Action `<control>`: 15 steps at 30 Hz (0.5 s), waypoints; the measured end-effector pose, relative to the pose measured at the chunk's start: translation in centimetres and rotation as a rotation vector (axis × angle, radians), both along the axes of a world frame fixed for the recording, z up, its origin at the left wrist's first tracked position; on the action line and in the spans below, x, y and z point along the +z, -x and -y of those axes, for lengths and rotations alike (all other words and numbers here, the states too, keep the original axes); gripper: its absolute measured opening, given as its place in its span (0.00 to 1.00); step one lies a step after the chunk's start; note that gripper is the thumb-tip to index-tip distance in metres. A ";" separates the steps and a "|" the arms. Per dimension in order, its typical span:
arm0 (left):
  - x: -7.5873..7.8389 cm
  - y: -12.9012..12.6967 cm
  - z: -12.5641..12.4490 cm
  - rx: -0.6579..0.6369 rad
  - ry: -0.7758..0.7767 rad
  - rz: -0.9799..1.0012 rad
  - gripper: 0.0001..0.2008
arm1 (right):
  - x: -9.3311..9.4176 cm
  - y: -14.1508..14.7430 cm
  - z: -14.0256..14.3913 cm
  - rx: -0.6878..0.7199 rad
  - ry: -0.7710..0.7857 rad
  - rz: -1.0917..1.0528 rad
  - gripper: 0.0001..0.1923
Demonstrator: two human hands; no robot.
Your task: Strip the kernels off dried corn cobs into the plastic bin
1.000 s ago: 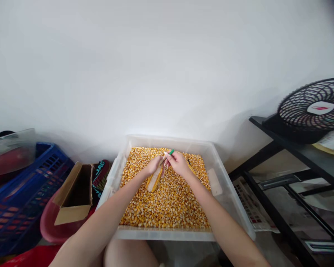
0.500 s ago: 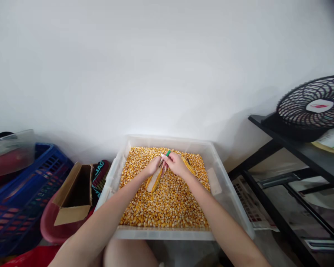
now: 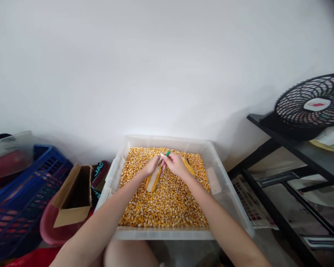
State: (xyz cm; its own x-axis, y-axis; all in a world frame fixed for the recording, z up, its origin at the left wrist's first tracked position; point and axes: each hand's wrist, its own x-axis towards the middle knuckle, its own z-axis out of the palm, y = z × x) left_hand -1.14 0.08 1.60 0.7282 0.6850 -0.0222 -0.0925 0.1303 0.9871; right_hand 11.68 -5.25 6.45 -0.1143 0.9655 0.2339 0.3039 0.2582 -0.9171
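My left hand (image 3: 152,165) is closed round the upper end of a corn cob (image 3: 153,181), whose bare strip runs between rows of yellow kernels. In my right hand (image 3: 174,163) is a thin tool with a green handle (image 3: 167,153); its shaft points down to the cob, and its tip is too small to make out. Both hands are close together above loose corn kernels (image 3: 167,207) that fill a clear plastic bin (image 3: 167,234). Another corn cob (image 3: 188,167), with kernels on it, lies on the heap beside my right wrist.
On the left are a blue plastic basket (image 3: 22,189), an open cardboard box (image 3: 69,215) in a pink basin (image 3: 48,226), and a dark JAG-lettered item (image 3: 99,174). A black fan (image 3: 317,104) stands on a black rack (image 3: 292,148) at the right. Behind the bin rises a white wall (image 3: 161,66).
Both hands keep nearly the same place, with the green-handled tool shifted very slightly at the cob. The view has tilted a little.
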 end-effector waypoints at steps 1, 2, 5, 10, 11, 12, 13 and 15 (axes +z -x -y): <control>0.0 0.0 0.0 -0.002 0.005 0.000 0.23 | 0.0 0.0 0.0 0.001 0.005 0.007 0.14; 0.0 -0.1 0.0 -0.003 0.010 -0.001 0.23 | 0.0 0.0 0.0 0.002 0.009 0.015 0.14; -0.2 -0.1 -0.1 0.014 0.018 0.003 0.24 | 0.1 0.1 0.1 0.010 0.002 0.076 0.13; 0.0 -0.1 0.2 0.048 0.021 -0.001 0.23 | 0.3 0.2 0.1 0.008 -0.040 0.227 0.15; 0.2 -0.2 0.3 0.056 0.014 0.000 0.23 | 0.3 0.2 0.1 0.006 -0.033 0.238 0.15; 0.4 -0.2 0.4 0.064 0.006 0.002 0.23 | 0.3 0.1 0.0 0.004 -0.020 0.242 0.15; 0.5 -0.3 0.6 0.071 -0.001 0.004 0.23 | 0.3 0.1 0.0 0.003 -0.003 0.241 0.16; 0.7 -0.4 0.7 0.070 0.004 0.001 0.24 | 0.2 0.0 -0.1 0.003 0.035 0.227 0.16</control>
State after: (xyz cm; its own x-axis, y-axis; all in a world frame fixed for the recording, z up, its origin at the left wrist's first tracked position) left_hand -0.69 -0.65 2.28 0.6788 0.7339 -0.0238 -0.1028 0.1271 0.9865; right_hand 11.72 -5.14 6.65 -0.1632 0.9721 0.1682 0.5023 0.2286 -0.8339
